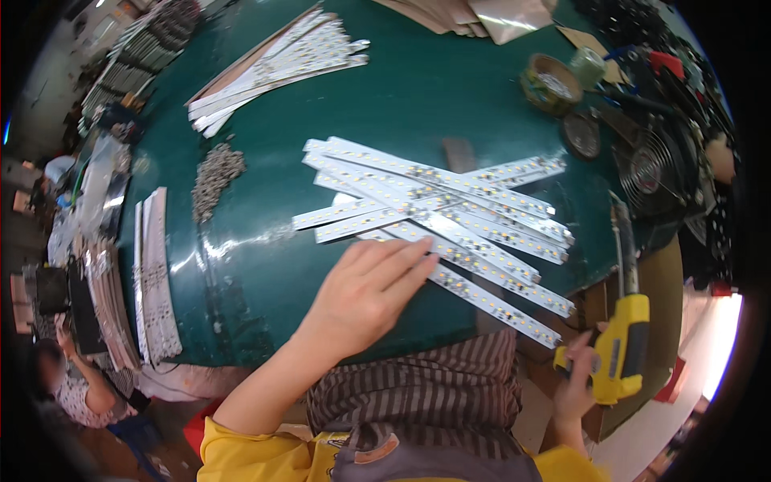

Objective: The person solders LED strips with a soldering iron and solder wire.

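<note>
Several white LED strips (482, 233) lie crossed in a loose pile in front of me, dotted with small yellowish chips. My left hand (365, 293) reaches over the pile's near edge. Its fingers are close together, the tips bent onto one of the nearer strips; the underside of the hand is hidden. At the lower right, beyond the table edge, my right hand (577, 373) is closed around a yellow and black soldering gun (622, 345). The gun's long thin tip points away from me, to the right of the strips and apart from them.
More strips lie fanned at the back (281, 72) and stacked at left (157, 281). Small grey parts (215, 181) are heaped nearby. A tape roll (552, 84), a round metal tin (580, 135) and a fan (646, 173) stand at right. An open cardboard box (666, 309) is beside the gun.
</note>
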Demonstrator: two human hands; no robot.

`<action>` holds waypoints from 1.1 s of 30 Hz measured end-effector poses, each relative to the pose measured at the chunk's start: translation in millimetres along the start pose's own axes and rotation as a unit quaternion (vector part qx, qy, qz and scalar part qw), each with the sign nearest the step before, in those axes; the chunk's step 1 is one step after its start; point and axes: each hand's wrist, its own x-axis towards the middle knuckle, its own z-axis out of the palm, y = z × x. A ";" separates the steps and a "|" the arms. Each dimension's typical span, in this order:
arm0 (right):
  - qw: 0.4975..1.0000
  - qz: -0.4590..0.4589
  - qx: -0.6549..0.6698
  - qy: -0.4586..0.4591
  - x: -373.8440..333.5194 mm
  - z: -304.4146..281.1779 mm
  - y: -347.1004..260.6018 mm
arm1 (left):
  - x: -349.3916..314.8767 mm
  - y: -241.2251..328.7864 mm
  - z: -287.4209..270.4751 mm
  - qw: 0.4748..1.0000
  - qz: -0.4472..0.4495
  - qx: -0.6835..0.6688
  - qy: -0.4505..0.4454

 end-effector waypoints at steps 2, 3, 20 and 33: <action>0.999 -0.031 0.034 -0.020 2.6 0.5 -11.6 | -6.5 0.5 -2.8 1.000 0.010 -0.020 0.019; 0.997 -0.053 0.029 -0.039 4.9 -3.7 -9.5 | -12.6 -1.6 -10.0 1.000 -0.001 -0.007 0.019; 0.981 0.036 0.114 -0.151 -9.9 10.3 -38.1 | -31.4 -141.4 -57.6 0.936 -0.281 0.142 0.156; 0.980 0.066 0.099 -0.162 -9.6 17.2 -35.2 | -41.1 -112.5 -61.4 0.902 -0.350 0.004 0.253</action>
